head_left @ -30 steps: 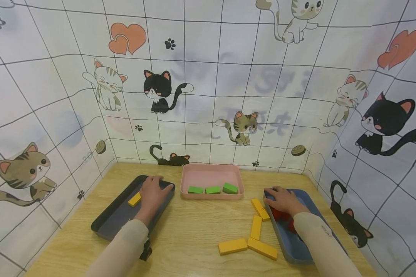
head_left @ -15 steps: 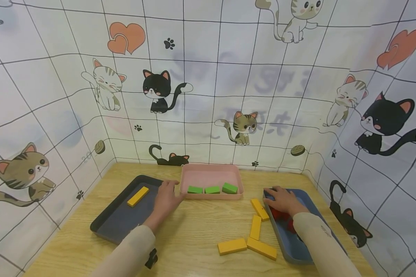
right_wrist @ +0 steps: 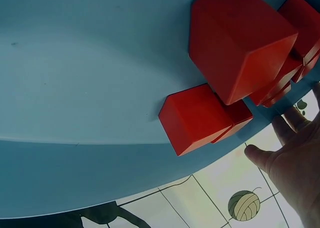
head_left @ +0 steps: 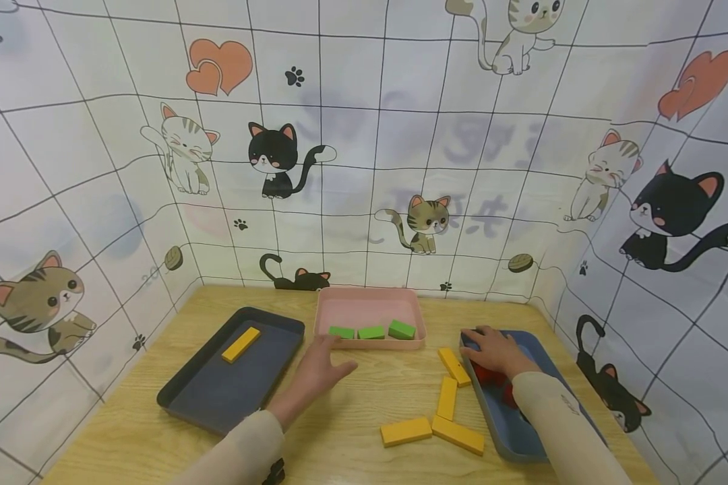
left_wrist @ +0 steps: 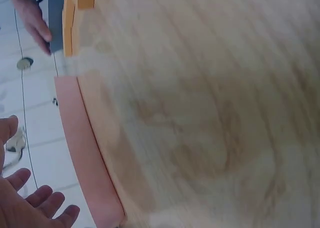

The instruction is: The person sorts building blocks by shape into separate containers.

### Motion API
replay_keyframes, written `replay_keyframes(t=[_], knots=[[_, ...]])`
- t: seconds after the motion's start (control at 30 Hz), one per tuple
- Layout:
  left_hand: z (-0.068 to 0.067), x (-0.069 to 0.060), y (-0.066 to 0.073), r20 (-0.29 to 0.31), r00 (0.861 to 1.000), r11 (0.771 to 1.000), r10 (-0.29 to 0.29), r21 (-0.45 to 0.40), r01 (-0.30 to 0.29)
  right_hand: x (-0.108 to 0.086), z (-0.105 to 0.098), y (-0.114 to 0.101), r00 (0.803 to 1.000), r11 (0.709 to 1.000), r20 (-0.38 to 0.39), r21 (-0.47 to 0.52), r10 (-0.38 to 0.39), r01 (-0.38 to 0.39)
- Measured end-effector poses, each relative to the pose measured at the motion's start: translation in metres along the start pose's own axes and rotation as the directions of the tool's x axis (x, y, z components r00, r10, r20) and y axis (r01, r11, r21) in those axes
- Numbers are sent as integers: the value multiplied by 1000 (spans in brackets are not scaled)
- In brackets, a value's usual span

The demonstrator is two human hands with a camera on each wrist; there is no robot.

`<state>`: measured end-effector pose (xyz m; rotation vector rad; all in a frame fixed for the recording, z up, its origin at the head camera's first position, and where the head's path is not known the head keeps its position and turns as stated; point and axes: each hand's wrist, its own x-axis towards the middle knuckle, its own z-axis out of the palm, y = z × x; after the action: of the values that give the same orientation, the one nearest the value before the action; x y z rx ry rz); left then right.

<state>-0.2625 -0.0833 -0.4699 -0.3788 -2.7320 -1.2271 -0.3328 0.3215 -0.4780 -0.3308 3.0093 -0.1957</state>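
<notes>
My left hand (head_left: 315,372) hovers over the table between the dark grey tray (head_left: 218,397) and the pink tray (head_left: 370,344). Its fingers are loosely extended, the thumb is spread to the right, and nothing is held. Several loose yellow blocks (head_left: 406,431) lie on the table to its right. One yellow block (head_left: 240,345) lies in the dark tray. My right hand (head_left: 499,351) rests at the far left rim of the blue tray (right_wrist: 75,88), fingers extended. Beneath it, several red blocks (right_wrist: 240,43) sit in that tray, partly hidden by the hand in the head view.
Three green blocks (head_left: 402,329) lie along the near side inside the pink tray at the back. A cat-patterned cloth (head_left: 352,135) surrounds the wooden table (head_left: 340,431) at the back and both sides.
My left hand has moved right, out from over the dark tray to the table in front of the pink tray, uncovering the yellow block. The right hand has stayed in place.
</notes>
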Motion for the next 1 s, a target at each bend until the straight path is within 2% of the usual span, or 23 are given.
replay_keyframes(t=[0.17, 0.37, 0.57, 0.77, 1.0], knots=[[9, -6, 8, 76, 997, 999, 25, -24, -23, 0, -1, 0, 1000, 1000, 4, 3, -4, 4], [21, -16, 17, 155, 985, 997, 73, -24, -70, 0, -1, 0, 1000, 1000, 5, 2, -2, 2], [33, -28, 25, 245, 967, 997, 72, -1, -74, 1, -1, -1, 1000, 1000, 11, -8, 12, -12], [47, -38, 25, 328, 940, 993, 95, 35, -113, 1, 1, -1, 1000, 1000, 11, -10, 21, -21], [57, -44, 26, 374, 921, 986, 113, 68, -149, 0, 1, -2, 1000, 1000, 4, -2, 17, -17]])
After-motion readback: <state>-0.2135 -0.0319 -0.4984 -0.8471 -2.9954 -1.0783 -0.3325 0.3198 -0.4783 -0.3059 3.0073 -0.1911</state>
